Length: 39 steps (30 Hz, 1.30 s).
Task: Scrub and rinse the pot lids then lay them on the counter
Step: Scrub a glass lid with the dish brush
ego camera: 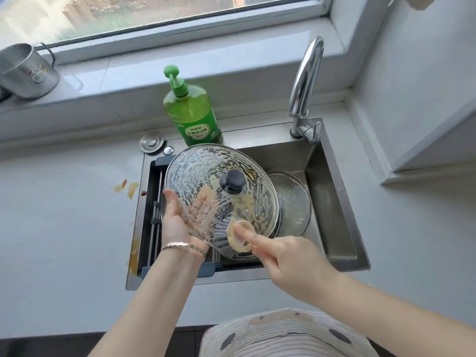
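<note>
A large glass pot lid with a dark knob is tilted over the steel sink, streaked with soap foam. My left hand supports it from beneath at the left rim, fingers spread under the glass. My right hand presses a round pale scrub pad against the lid's near edge. A second glass lid lies in the basin behind and to the right, partly hidden by the first.
A green dish soap bottle stands behind the sink, beside the faucet. A metal cup sits on the window sill. Yellow and red spills mark the white counter left of the sink. A drain rack spans the sink's left side.
</note>
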Available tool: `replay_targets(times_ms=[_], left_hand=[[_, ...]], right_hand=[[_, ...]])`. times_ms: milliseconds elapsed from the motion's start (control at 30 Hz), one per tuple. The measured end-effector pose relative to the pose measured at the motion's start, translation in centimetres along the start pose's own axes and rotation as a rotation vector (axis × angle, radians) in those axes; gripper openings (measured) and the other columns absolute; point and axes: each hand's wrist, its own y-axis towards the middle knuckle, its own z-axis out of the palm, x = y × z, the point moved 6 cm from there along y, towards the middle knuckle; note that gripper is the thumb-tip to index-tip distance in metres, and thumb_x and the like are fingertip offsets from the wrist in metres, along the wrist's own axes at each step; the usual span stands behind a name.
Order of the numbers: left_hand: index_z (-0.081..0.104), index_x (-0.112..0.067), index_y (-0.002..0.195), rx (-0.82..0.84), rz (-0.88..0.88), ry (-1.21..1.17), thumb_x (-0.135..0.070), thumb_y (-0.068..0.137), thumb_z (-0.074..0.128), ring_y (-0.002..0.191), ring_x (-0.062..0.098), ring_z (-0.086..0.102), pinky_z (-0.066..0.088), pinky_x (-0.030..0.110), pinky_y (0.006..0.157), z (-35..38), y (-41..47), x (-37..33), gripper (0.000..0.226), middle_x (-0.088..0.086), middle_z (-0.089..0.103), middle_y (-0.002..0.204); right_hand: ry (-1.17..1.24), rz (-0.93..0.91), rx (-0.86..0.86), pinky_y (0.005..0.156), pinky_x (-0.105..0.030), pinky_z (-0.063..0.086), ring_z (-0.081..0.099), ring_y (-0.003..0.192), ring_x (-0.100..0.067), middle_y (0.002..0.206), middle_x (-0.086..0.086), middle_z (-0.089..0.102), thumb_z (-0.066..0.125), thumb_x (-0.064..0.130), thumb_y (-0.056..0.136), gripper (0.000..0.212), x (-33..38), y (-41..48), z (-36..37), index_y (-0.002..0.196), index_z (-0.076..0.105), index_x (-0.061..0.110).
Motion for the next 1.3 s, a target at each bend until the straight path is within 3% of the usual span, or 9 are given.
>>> replay_targets(times_ms=[100,233,400,567,633,767,867,1033,1300], left_hand=[[0.041,-0.005,0.137,-0.009,0.066,0.075,-0.059,0.086,0.043,0.095,0.031,0.066,0.048,0.054,0.088,-0.3,-0.3,-0.5,0.074,0.014,0.069,0.1],[0.047,-0.005,0.132,0.06,0.16,0.131,-0.05,0.09,0.042,0.07,0.019,0.072,0.059,0.035,0.064,0.2,-0.5,-1.0,0.061,0.007,0.073,0.074],[0.066,-0.021,0.077,0.055,0.293,0.344,-0.052,0.079,0.054,0.08,0.032,0.07,0.057,0.045,0.074,1.4,-1.3,-0.7,0.033,0.013,0.073,0.084],[0.055,-0.022,0.043,0.018,0.45,0.418,-0.057,0.063,0.064,0.071,0.031,0.055,0.051,0.05,0.071,0.8,-1.7,-1.2,0.042,0.009,0.057,0.064],[0.057,-0.022,0.045,0.034,0.422,0.354,-0.056,0.062,0.066,0.074,0.033,0.058,0.051,0.054,0.077,0.5,-1.6,-1.4,0.04,0.013,0.06,0.069],[0.06,-0.025,0.049,0.002,0.411,0.247,-0.059,0.058,0.069,0.08,0.033,0.054,0.05,0.051,0.078,0.2,-1.0,-2.1,0.036,0.015,0.055,0.081],[0.059,-0.026,0.042,-0.016,0.472,0.35,-0.059,0.07,0.064,0.076,0.032,0.061,0.051,0.053,0.079,1.5,-1.2,-2.4,0.043,0.012,0.061,0.074],[0.066,-0.021,0.048,0.038,0.504,0.385,-0.039,0.085,0.06,0.063,0.022,0.069,0.058,0.034,0.062,3.1,-2.1,-1.2,0.042,0.004,0.071,0.064],[0.037,-0.012,0.048,-0.01,0.566,0.487,-0.034,0.083,0.061,0.042,0.017,0.048,0.045,0.024,0.045,1.8,-3.1,-0.1,0.048,-0.001,0.044,0.041]], right_hand=[[0.054,0.221,0.02,0.048,-0.023,0.034,0.043,0.048,-0.009,0.057,0.006,0.052,0.035,0.031,0.099,0.049,-4.1,1.3,-1.5,0.133,0.013,0.058],[0.292,0.315,-0.095,0.069,-0.04,0.05,0.062,0.072,-0.024,0.1,-0.01,0.069,0.04,0.032,0.097,0.052,-5.0,2.1,-4.2,0.115,0.023,0.077],[0.074,0.232,-0.045,0.051,-0.029,0.035,0.04,0.05,-0.013,0.054,0.005,0.045,0.036,0.031,0.098,0.048,-2.6,3.7,-4.6,0.134,0.023,0.06],[0.41,0.386,0.099,0.067,-0.026,0.052,0.062,0.068,-0.01,0.103,0.008,0.066,0.04,0.034,0.096,0.042,-5.1,5.5,-3.1,0.132,0.035,0.056],[0.728,0.514,0.198,0.04,-0.016,0.031,0.034,0.041,-0.007,0.065,0.004,0.052,0.041,0.027,0.098,0.042,-5.9,4.6,-2.4,0.131,0.038,0.052],[1.138,0.634,0.198,0.033,-0.014,0.016,0.019,0.036,-0.004,0.046,0.01,0.025,0.04,0.019,0.099,0.044,-4.1,1.8,0.2,0.132,0.037,0.049],[0.79,0.442,-0.104,0.04,-0.014,0.022,0.025,0.039,-0.007,0.044,0.011,0.035,0.042,0.02,0.098,0.05,-2.3,1.8,-0.8,0.129,0.031,0.058],[0.112,0.272,-0.225,0.058,-0.031,0.035,0.046,0.062,-0.018,0.063,0.001,0.049,0.035,0.03,0.099,0.054,-0.5,3.0,-4.3,0.135,0.004,0.056],[0.514,0.5,-0.029,0.099,-0.042,0.04,0.053,0.117,-0.026,0.125,0.0,0.061,0.04,0.025,0.096,0.047,-5.9,4.0,-2.9,0.137,0.033,0.048]])
